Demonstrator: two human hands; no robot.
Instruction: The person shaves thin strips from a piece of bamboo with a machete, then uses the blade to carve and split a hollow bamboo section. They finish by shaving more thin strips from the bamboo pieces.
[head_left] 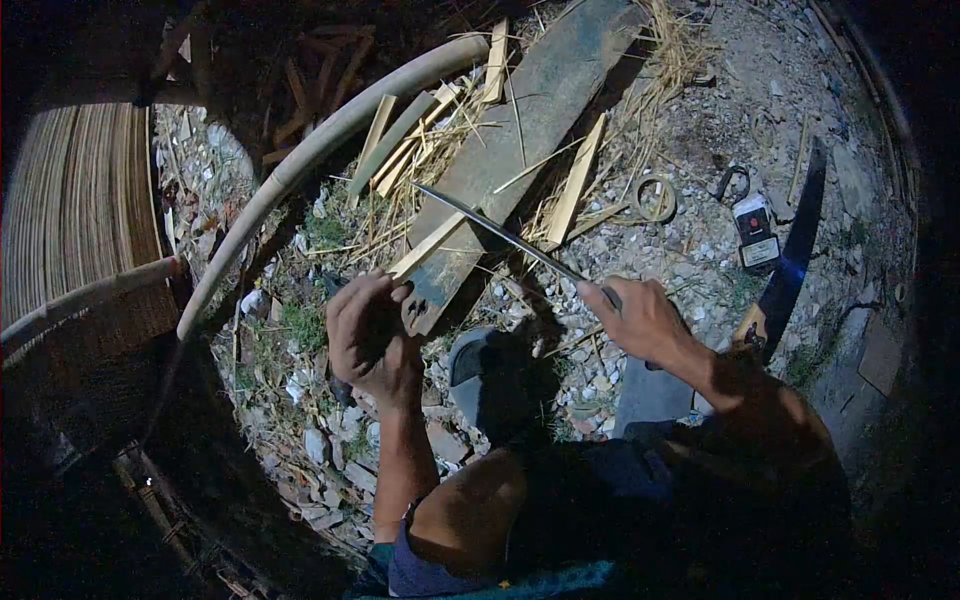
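Observation:
My left hand (368, 325) pinches the near end of a pale split bamboo strip (430, 246), which points up and away over a grey wooden plank (575, 80). In my right hand (640, 318) is a knife, its handle mostly hidden by the fingers. The long, narrow knife blade (535, 250) slants up to the left and crosses the far end of the strip. Beyond the hands, several split bamboo pieces (395, 147) and thin shavings (430, 205) lie beside the plank. Another pale strip (578, 185) rests along the plank's right side.
Rubble and stones (600, 380) cover the ground. A thick curved pole (290, 165) arcs across the left, near a slatted panel (85, 200). To the right lie a tape roll (654, 198), a black-and-white device (756, 232) and a long dark blade with a wooden handle (752, 325).

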